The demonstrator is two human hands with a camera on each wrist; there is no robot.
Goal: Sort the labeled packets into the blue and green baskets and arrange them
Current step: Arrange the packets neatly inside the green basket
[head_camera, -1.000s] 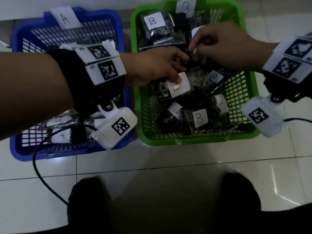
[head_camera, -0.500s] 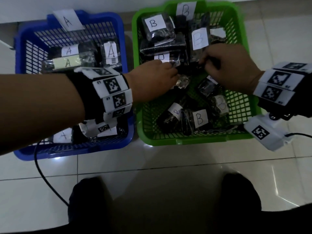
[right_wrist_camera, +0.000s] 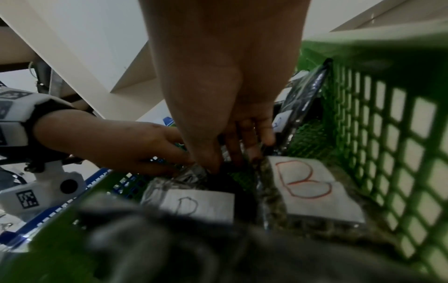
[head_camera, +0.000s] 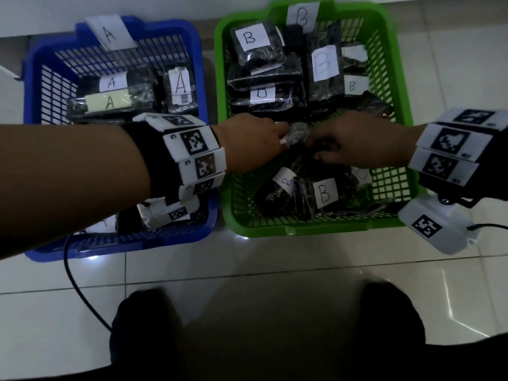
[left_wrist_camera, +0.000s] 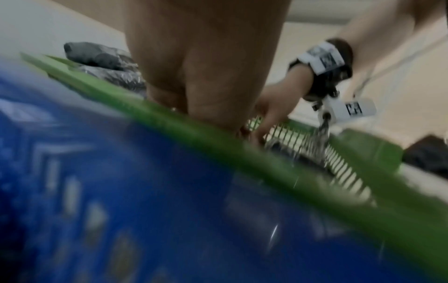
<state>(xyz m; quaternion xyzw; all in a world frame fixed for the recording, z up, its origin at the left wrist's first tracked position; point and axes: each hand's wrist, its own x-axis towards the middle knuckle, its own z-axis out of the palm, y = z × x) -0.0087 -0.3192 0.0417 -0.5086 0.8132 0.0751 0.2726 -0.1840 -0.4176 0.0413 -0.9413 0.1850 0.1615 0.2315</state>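
Note:
The green basket (head_camera: pixel 302 231) holds several dark packets with B labels, stacked at the back (head_camera: pixel 255 46) and loose at the front (head_camera: pixel 324 192). The blue basket (head_camera: pixel 123 240) to its left holds packets marked A (head_camera: pixel 110 101). Over the middle of the green basket my left hand (head_camera: pixel 255 145) and right hand (head_camera: pixel 354 141) meet. Both grip a small crinkly clear packet (head_camera: pixel 298 132) whose label is hidden. In the right wrist view my right hand (right_wrist_camera: pixel 232 134) reaches down beside two B packets (right_wrist_camera: pixel 310 189), and my left hand (right_wrist_camera: pixel 135 145) pinches from the left.
Paper tags A (head_camera: pixel 110 34) and B (head_camera: pixel 302 15) stand on the baskets' far rims. The baskets sit side by side on white floor tiles by a wall. A black cable (head_camera: pixel 79 284) trails over the floor at left. Dark feet (head_camera: pixel 145 325) show below.
Both hands have come back from the far stacks to the basket's middle and closed on the small crinkly packet. More A and B labels at the back now show.

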